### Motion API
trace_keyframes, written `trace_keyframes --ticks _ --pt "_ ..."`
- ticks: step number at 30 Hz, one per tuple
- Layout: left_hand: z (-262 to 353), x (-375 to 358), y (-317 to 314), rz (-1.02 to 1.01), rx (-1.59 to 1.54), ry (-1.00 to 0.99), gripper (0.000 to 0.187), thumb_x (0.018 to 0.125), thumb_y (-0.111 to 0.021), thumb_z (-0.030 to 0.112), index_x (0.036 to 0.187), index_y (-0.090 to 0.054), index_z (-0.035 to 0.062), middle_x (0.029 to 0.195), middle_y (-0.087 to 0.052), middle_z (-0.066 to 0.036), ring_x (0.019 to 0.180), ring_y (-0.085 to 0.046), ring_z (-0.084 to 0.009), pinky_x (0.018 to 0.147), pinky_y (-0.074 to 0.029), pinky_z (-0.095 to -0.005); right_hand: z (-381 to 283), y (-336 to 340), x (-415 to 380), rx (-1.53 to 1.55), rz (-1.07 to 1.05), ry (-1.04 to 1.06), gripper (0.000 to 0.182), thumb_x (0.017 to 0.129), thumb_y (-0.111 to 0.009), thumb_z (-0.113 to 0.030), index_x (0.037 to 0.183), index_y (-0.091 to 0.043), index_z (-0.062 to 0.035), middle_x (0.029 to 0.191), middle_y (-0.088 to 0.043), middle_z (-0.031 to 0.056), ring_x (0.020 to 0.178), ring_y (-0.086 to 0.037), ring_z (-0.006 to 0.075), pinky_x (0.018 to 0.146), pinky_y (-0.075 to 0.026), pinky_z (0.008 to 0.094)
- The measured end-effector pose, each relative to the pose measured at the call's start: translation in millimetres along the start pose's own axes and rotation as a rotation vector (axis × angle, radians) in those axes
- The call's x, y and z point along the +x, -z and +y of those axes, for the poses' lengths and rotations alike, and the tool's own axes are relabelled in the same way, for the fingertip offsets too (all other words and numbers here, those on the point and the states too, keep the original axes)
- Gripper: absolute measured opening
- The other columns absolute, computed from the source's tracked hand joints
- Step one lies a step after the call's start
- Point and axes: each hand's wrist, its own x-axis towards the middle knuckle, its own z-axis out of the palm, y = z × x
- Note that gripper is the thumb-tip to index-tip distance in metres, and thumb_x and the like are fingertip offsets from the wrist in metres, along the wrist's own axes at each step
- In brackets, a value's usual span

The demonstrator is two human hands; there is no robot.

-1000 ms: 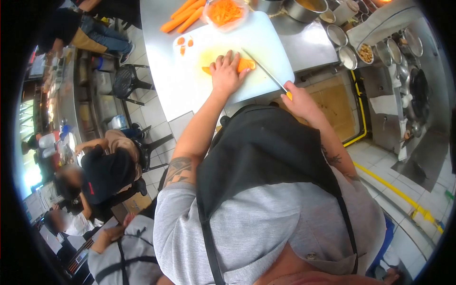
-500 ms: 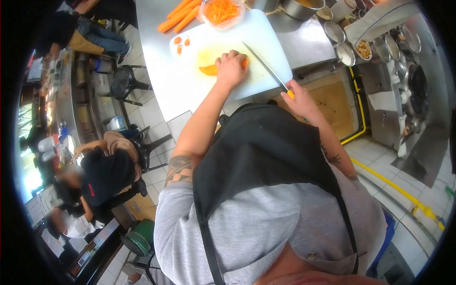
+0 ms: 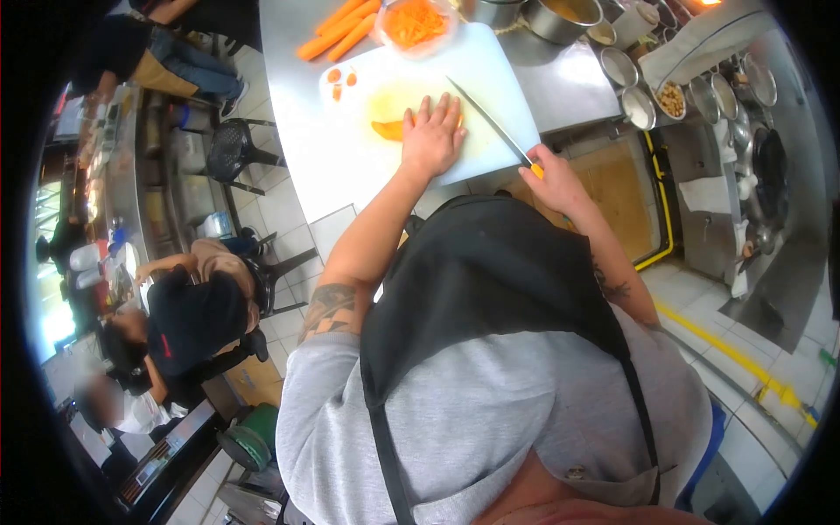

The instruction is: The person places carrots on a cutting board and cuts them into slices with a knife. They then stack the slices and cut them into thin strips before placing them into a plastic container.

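My left hand (image 3: 433,138) lies flat with its fingers stretched out over cut carrot (image 3: 388,130) on the white cutting board (image 3: 490,79); part of the carrot is hidden beneath the palm. In my right hand (image 3: 557,179) is the yellow handle of a long knife (image 3: 494,125). Its blade rests along the right part of the board, pointing away from me and apart from the carrot. Small carrot ends (image 3: 334,77) sit near the board's left edge. At the far edge stands a clear bowl of shredded carrot (image 3: 415,23).
Whole carrots (image 3: 339,31) lie on the steel counter (image 3: 293,96) beyond the board. Metal pots (image 3: 560,19) and small containers (image 3: 637,103) stand at the right. A yellow pipe (image 3: 658,192) runs below. Several other people, one in a black shirt (image 3: 192,319), are at the left.
My left hand's curled fingers have straightened and flattened over the carrot. My right hand and the knife stay nearly in place. The whole view has shifted slightly.
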Motion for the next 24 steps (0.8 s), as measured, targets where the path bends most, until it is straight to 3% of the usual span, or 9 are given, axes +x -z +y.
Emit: trace_keyframes --ticks 2,5,7,10,11,14,20,23,24 --pt "-2.3 -0.1 4.2 0.016 0.002 0.007 0.070 0.106 -0.048 0.054 0.166 -0.037 0.0193 0.174 -0.029 -0.011 0.161 -0.022 -0.0405 0.127 -0.016 -0.0668 -8.5 5.6 0.6 0.011 -0.039 -0.038 0.037 0.097 -0.069 -0.030 0.122 -0.059 -0.0037 0.104 -0.072 0.0307 0.104 -0.068 0.0507 0.089 -0.054 0.0529" --pt "-19.9 -4.2 27.6 0.066 0.080 0.050 0.077 0.103 -0.048 0.061 0.167 -0.036 0.0205 0.176 -0.025 -0.012 0.162 -0.018 -0.0420 0.128 -0.013 -0.0661 -6.4 4.4 1.1 -0.014 -0.001 0.007 0.036 0.097 -0.070 -0.028 0.119 -0.060 -0.0022 0.099 -0.074 0.0242 0.094 -0.071 0.0429 0.082 -0.054 0.0472" --pt "-36.6 -10.7 43.3 0.044 0.153 0.129 0.080 0.101 -0.048 0.067 0.167 -0.035 0.0227 0.175 -0.026 -0.013 0.162 -0.017 -0.0431 0.129 -0.012 -0.0655 0.2 0.8 4.1 -0.015 0.021 0.037 0.036 0.097 -0.070 -0.029 0.120 -0.060 -0.0027 0.098 -0.074 0.0237 0.094 -0.071 0.0432 0.082 -0.054 0.0475" --pt "-55.8 -19.9 29.3 -0.066 0.088 0.110 0.082 0.100 -0.046 0.072 0.167 -0.036 0.0269 0.175 -0.028 -0.013 0.161 -0.019 -0.0429 0.129 -0.013 -0.0641 2.1 -1.1 6.3 -0.024 -0.023 0.021 0.036 0.098 -0.070 -0.029 0.122 -0.060 -0.0032 0.098 -0.074 0.0231 0.096 -0.071 0.0432 0.083 -0.054 0.0483" --pt "-57.6 -21.8 21.2 -0.019 0.063 0.108 0.081 0.100 -0.043 0.075 0.167 -0.036 0.0297 0.174 -0.030 -0.012 0.161 -0.020 -0.0429 0.129 -0.013 -0.0630 1.2 -1.4 6.4 -0.027 -0.047 0.004 0.036 0.098 -0.070 -0.028 0.122 -0.060 -0.0034 0.098 -0.075 0.0229 0.096 -0.071 0.0431 0.083 -0.054 0.0485" --pt "-56.0 -22.1 23.4 -0.037 0.086 0.118 0.082 0.100 -0.042 0.076 0.167 -0.036 0.0295 0.174 -0.029 -0.012 0.161 -0.019 -0.0429 0.130 -0.013 -0.0623 -9.6 -0.9 8.1 -0.075 -0.073 -0.034 0.038 0.098 -0.067 -0.031 0.125 -0.059 -0.0055 0.104 -0.073 0.0300 0.103 -0.068 0.0498 0.089 -0.054 0.0543" --pt "-39.3 -19.7 42.9 -0.126 0.087 0.252 0.085 0.100 -0.042 0.076 0.169 -0.032 0.0268 0.175 -0.027 -0.012 0.162 -0.017 -0.0430 0.130 -0.010 -0.0616 -0.4 -22.3 8.4 -0.212 -0.025 0.071 0.034 0.101 -0.063 -0.027 0.129 -0.058 -0.0098 0.105 -0.073 0.0266 0.102 -0.068 0.0477 0.088 -0.054 0.0551" --pt "-32.4 -23.4 28.9 0.176 0.199 0.212 0.074 0.101 -0.052 0.063 0.162 -0.045 0.0222 0.170 -0.036 -0.015 0.157 -0.028 -0.0427 0.127 -0.019 -0.0614 -12.7 -16.9 -0.1 -0.223 -0.030 0.120 0.032 0.101 -0.061 -0.025 0.129 -0.058 -0.0093 0.106 -0.073 0.0244 0.101 -0.068 0.0468 0.087 -0.054 0.0554" --pt "-27.2 -21.9 32.6 0.176 0.123 0.157 0.066 0.100 -0.056 0.057 0.155 -0.052 0.0205 0.165 -0.041 -0.015 0.152 -0.034 -0.0415 0.123 -0.025 -0.0599 -11.5 -16.7 -0.1 -0.230 -0.022 0.130 0.032 0.101 -0.060 -0.024 0.130 -0.057 -0.0088 0.105 -0.073 0.0237 0.101 -0.068 0.0464 0.087 -0.054 0.0556"
